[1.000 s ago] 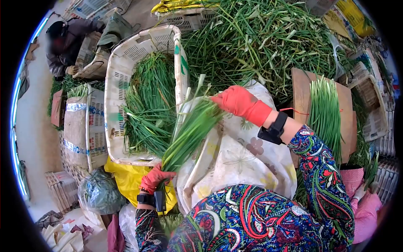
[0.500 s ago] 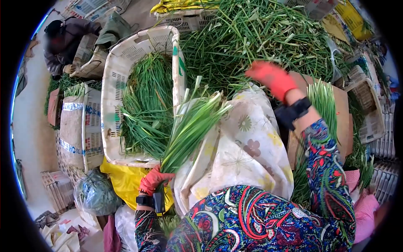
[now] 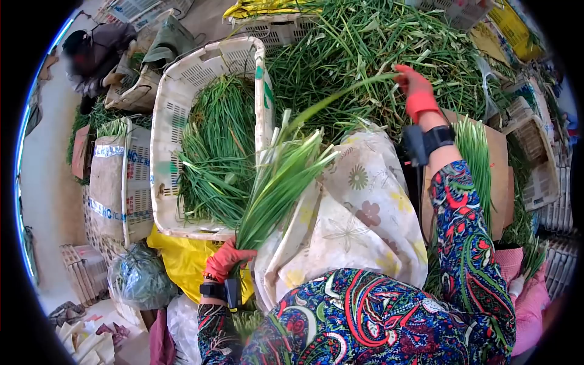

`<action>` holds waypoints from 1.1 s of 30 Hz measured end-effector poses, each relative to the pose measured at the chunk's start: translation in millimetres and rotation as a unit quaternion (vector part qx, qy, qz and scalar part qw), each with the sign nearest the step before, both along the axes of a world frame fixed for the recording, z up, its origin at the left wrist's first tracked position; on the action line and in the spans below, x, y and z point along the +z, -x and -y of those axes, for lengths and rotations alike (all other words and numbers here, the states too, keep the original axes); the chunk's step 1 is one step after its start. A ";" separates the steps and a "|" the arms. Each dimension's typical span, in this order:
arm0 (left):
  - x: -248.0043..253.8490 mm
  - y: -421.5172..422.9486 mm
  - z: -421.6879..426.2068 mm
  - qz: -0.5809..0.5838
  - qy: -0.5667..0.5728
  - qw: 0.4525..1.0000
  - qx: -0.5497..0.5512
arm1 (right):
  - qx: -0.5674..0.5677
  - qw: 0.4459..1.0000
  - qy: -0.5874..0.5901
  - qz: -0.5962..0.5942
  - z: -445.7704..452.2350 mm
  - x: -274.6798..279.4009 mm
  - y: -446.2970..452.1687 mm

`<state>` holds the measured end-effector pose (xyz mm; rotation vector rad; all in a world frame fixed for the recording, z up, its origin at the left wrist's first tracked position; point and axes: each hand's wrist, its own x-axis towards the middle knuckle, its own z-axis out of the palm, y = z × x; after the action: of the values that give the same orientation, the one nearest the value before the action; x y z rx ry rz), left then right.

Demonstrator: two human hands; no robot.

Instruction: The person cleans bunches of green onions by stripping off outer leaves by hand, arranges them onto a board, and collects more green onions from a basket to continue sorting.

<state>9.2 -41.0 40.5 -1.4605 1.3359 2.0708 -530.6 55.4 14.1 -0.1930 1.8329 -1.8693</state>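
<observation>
My left hand [image 3: 226, 260], in a red glove, is closed round the lower end of a bunch of chives [image 3: 277, 191]. The bunch slants up to the right, its pale ends at the top, over the edge of a flowered cloth [image 3: 347, 213] on my lap. Out to the right, my right hand [image 3: 417, 91], also red-gloved, is raised with its fingers pinched at the tip of a long green chive leaf [image 3: 340, 94]. That leaf arcs from the top of the bunch to my fingers. Behind it spreads a big heap of loose chives [image 3: 377, 36].
A white plastic crate [image 3: 156, 201] holding chives stands left of the bunch. Trimmed chives [image 3: 473, 152] lie on cardboard [image 3: 500, 182] at right. A yellow bag [image 3: 182, 261] and a stuffed clear plastic bag [image 3: 143, 277] sit lower left. Another person [image 3: 100, 58] works at upper left.
My right hand has moved up and slightly right, and a long leaf now stretches between it and the bunch. My left hand keeps its hold in nearly the same place.
</observation>
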 end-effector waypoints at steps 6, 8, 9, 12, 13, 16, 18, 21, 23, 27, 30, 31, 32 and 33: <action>-6.0 -0.4 0.1 0.004 0.005 1.000 0.001 | 0.445 0.893 -0.053 -0.034 -12.2 8.9 -103.0; -3.7 -0.8 0.1 0.013 0.015 1.000 -0.002 | 0.521 0.760 -0.040 -0.386 -8.4 -13.0 -138.6; 1.2 2.0 -2.0 0.024 0.027 0.999 -0.005 | 0.485 0.770 0.000 -0.414 -7.1 -24.8 -152.2; 3.8 2.3 -3.6 0.044 0.049 0.998 -0.013 | 0.446 0.852 -0.058 -0.270 12.3 -23.7 -171.0; 3.9 3.2 -4.3 0.047 0.052 0.997 -0.015 | 0.422 0.890 -0.068 -0.159 16.4 -23.6 -174.7; 14.3 11.4 -7.4 0.050 0.070 0.996 -0.020 | 0.368 0.925 -0.084 -0.053 17.8 -16.9 -180.0; 14.3 11.9 -8.7 0.034 0.065 0.997 0.003 | 0.351 0.930 -0.069 -0.090 15.9 -18.0 -180.4; 14.1 8.5 -7.8 0.021 0.047 0.998 0.023 | 0.358 0.930 -0.080 0.008 20.0 -18.4 -176.5; 8.7 4.6 -5.9 0.015 0.029 0.999 0.020 | 0.343 0.937 -0.060 0.005 22.2 -13.2 -176.3; -1.0 2.6 -4.2 -0.027 0.023 0.999 0.021 | 0.314 0.949 -0.023 0.008 30.4 1.4 -167.3; -1.1 5.1 -2.2 -0.031 0.017 0.999 0.020 | 0.290 0.956 0.000 -0.029 36.1 22.3 -150.1; -1.2 4.2 -0.2 -0.025 0.015 0.999 0.020 | 0.284 0.958 0.003 -0.048 37.4 27.3 -142.3; -1.3 3.3 1.7 -0.019 0.013 1.000 0.020 | 0.284 0.958 0.006 -0.037 39.8 25.5 -130.3; -3.0 1.9 3.1 -0.023 0.019 0.999 0.021 | 0.267 0.961 0.026 -0.065 40.3 24.0 -120.8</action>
<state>7.3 -44.0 37.5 -1.4774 1.3804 2.1275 -409.8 15.1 38.1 -0.7646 1.6021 -1.5448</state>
